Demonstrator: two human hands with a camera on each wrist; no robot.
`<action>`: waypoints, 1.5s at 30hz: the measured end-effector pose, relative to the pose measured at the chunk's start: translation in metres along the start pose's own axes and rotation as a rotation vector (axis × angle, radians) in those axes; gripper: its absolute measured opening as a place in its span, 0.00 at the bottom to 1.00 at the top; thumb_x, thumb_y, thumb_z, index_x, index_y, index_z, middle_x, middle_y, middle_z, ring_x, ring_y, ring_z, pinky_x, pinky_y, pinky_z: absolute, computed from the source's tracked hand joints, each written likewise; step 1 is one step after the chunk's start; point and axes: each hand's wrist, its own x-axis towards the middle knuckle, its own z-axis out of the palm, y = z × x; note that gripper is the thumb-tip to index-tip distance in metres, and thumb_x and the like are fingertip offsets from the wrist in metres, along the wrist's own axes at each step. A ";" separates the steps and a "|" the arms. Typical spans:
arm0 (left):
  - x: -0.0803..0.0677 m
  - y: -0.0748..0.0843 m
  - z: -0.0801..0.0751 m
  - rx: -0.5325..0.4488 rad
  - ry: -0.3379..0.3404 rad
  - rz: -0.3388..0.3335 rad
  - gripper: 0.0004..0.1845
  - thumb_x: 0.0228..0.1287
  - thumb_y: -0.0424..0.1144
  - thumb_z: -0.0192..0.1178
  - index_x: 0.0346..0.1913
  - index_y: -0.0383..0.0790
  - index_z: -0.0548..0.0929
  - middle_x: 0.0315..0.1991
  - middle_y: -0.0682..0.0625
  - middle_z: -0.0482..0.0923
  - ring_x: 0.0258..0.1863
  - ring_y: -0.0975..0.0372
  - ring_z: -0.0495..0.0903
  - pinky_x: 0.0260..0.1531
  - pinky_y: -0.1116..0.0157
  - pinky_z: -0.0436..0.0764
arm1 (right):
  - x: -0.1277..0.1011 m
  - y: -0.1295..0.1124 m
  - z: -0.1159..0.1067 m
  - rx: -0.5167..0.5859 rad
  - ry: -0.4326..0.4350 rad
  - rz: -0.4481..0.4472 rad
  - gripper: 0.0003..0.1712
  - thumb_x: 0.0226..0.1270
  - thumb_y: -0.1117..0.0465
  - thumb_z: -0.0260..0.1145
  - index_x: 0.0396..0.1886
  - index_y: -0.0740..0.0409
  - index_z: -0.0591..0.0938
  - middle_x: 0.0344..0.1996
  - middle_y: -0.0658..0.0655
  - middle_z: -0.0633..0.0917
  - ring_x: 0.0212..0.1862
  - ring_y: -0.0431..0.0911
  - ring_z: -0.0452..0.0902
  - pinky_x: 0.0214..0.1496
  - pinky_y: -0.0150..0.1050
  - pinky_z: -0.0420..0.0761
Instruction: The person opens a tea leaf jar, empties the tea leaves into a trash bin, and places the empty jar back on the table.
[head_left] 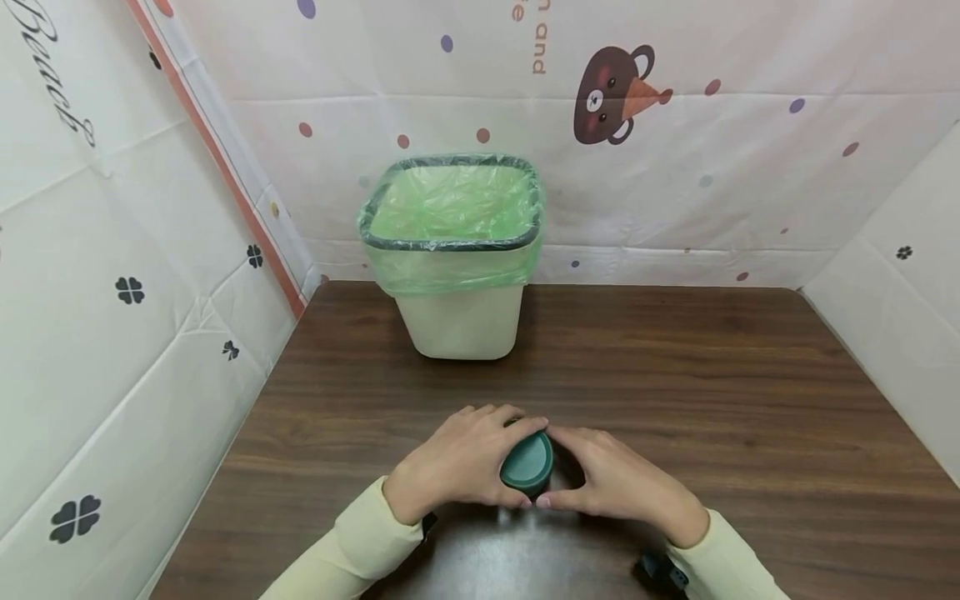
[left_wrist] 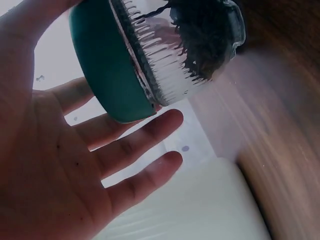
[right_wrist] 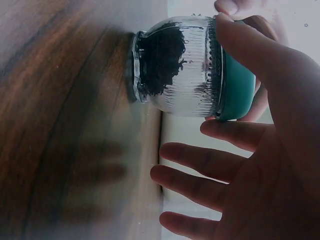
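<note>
Glass, ribbed and holding dark dried matter, forms the jar (right_wrist: 175, 70) that both hands steady by its teal lid (head_left: 527, 461): the left hand (head_left: 461, 458) touches the lid with thumb and forefinger while its other fingers (left_wrist: 145, 137) spread straight beneath, and the right hand (head_left: 611, 479) pinches the lid's rim with thumb and forefinger, remaining fingers (right_wrist: 200, 182) loosely extended. Standing on the dark wooden table (head_left: 712, 400), the jar is well in front of the cream bin (head_left: 459, 321) with its green bag liner (head_left: 453, 217), which stands against the patterned backdrop (head_left: 675, 125).
</note>
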 end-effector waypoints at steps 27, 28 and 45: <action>-0.002 -0.007 -0.001 -0.184 0.230 0.072 0.42 0.43 0.61 0.76 0.64 0.52 0.76 0.49 0.58 0.75 0.39 0.68 0.76 0.38 0.70 0.79 | -0.001 -0.005 0.001 0.355 0.042 -0.032 0.53 0.58 0.42 0.77 0.78 0.37 0.58 0.66 0.42 0.74 0.62 0.44 0.75 0.60 0.52 0.78; -0.002 -0.007 -0.001 -0.187 0.245 0.076 0.41 0.43 0.61 0.75 0.63 0.52 0.77 0.48 0.58 0.75 0.39 0.68 0.76 0.38 0.70 0.79 | -0.001 -0.006 0.000 0.362 0.046 -0.034 0.53 0.58 0.43 0.78 0.78 0.37 0.58 0.66 0.42 0.74 0.62 0.45 0.75 0.60 0.51 0.78; 0.002 -0.004 -0.005 -0.424 0.433 0.096 0.39 0.44 0.61 0.76 0.58 0.46 0.77 0.50 0.59 0.76 0.39 0.71 0.78 0.37 0.76 0.79 | 0.003 -0.019 -0.001 0.411 0.118 -0.019 0.53 0.53 0.44 0.81 0.76 0.35 0.61 0.58 0.41 0.79 0.55 0.43 0.78 0.56 0.43 0.79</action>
